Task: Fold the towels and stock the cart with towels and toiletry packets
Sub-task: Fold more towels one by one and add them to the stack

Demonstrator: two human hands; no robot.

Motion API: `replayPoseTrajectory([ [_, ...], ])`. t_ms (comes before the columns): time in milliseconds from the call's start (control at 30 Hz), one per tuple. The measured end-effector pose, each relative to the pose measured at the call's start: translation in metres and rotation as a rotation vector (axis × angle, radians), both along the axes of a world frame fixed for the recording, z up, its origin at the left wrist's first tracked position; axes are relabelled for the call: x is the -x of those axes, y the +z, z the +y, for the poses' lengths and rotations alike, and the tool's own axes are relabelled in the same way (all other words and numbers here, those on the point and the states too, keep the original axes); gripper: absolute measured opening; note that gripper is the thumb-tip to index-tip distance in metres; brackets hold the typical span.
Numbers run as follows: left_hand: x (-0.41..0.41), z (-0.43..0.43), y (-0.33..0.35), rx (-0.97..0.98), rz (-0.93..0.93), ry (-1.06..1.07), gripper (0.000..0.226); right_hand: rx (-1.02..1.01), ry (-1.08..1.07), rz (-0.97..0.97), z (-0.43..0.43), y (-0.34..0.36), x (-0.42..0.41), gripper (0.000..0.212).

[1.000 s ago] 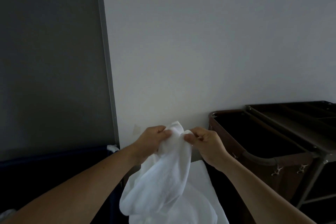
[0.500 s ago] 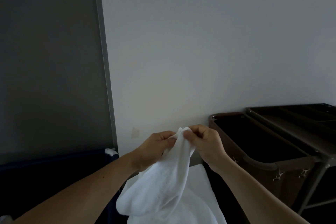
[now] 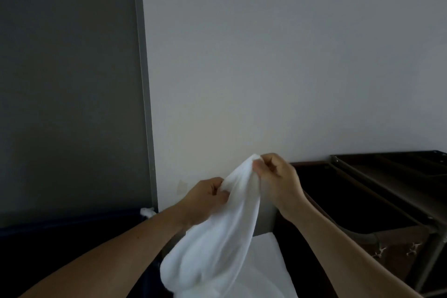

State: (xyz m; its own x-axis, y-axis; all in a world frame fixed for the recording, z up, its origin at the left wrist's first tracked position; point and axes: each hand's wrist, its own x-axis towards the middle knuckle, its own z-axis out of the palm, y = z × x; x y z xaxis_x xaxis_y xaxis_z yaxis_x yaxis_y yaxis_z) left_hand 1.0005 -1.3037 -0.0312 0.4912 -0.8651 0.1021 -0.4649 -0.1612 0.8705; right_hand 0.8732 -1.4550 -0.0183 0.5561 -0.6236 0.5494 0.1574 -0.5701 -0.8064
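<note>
A white towel (image 3: 217,237) hangs bunched in front of me, held up by both hands at its top edge. My right hand (image 3: 278,176) pinches the towel's highest corner near the wall. My left hand (image 3: 205,197) grips the cloth a little lower and to the left, fingers curled into the fabric. The towel's lower part droops in a loose bundle over a flat white surface (image 3: 266,256). The dark brown cart (image 3: 377,191) stands to the right, with an open fabric bag and top trays.
A pale wall fills the view ahead, with a grey panel and metal frame strip (image 3: 145,104) on the left. A dark blue bin (image 3: 72,237) sits at lower left with a bit of white cloth (image 3: 147,211) on its rim.
My right hand has lifted its corner of the towel higher while my left hand has slid lower along the edge. The hands have drawn slightly apart.
</note>
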Motion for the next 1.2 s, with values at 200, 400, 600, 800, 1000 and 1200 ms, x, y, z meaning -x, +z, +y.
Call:
replayPoseTrajectory([
  [200, -0.033, -0.001, 0.093, 0.047, -0.223, 0.104, 0.021, 0.167, -0.054, -0.332, 0.001, 0.113, -0.003, 0.02],
  [400, -0.04, -0.004, 0.143, -0.022, -0.525, 0.119, 0.009, 0.126, -0.249, -0.511, -0.015, 0.194, 0.003, 0.023],
  [600, -0.046, 0.001, 0.1, -0.141, -0.463, 0.061, 0.021, 0.361, -0.224, -0.312, -0.012, 0.242, 0.015, 0.024],
  [800, -0.026, 0.006, 0.115, 0.389, -0.285, 0.229, 0.019, 0.45, -0.019, -0.022, 0.004, 0.259, -0.001, 0.02],
  [1000, 0.013, 0.011, 0.151, 0.799, -0.254, 0.081, 0.02, 0.428, 0.079, -0.091, 0.015, 0.262, -0.007, 0.018],
  [1200, 0.021, 0.012, 0.15, 0.723, -0.211, 0.13, 0.007, 0.424, 0.165, -0.045, 0.024, 0.254, -0.007, 0.016],
])
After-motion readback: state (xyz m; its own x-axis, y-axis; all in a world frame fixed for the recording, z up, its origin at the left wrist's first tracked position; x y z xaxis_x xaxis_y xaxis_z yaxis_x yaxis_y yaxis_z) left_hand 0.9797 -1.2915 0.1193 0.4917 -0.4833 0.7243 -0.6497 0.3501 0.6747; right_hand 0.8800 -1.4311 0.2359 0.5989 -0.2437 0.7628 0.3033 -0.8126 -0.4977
